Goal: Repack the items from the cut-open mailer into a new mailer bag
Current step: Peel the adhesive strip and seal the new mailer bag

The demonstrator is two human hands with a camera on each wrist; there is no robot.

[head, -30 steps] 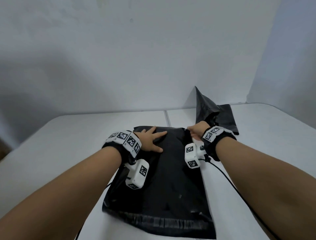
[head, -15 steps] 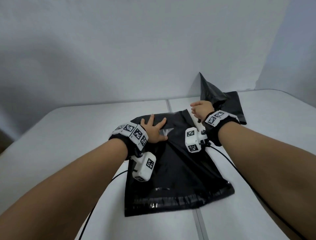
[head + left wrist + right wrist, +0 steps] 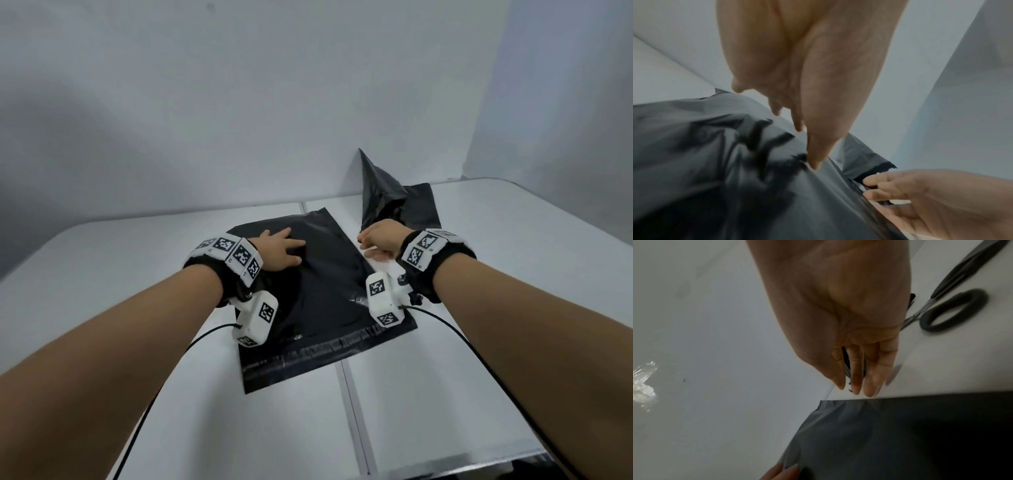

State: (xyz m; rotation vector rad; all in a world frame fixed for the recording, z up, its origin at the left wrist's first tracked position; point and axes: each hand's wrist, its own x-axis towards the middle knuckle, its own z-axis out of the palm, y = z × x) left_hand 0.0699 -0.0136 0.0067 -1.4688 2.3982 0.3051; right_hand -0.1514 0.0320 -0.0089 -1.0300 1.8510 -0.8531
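Note:
A flat black mailer bag (image 3: 325,301) lies on the white table (image 3: 137,274), its sealed strip end toward me. My left hand (image 3: 281,251) rests flat on the far part of the bag with straight fingers; in the left wrist view a fingertip (image 3: 813,162) presses the wrinkled plastic (image 3: 715,162). My right hand (image 3: 376,240) hovers just off the bag's right edge (image 3: 900,434). It pinches a thin black strip (image 3: 846,363) between its fingers. Behind it stands the crumpled, cut-open black mailer (image 3: 387,198). What either bag holds is hidden.
Black-handled scissors (image 3: 978,296) lie on the table beside my right hand, seen only in the right wrist view. A seam (image 3: 349,411) runs down the table's middle. A grey wall closes off the back. The table's near edge (image 3: 513,459) shows at lower right.
The flat mailer has turned and settled flat, after its far right corner was lifted. My right hand has left that corner and moved off the right edge. The left hand stays pressed on it.

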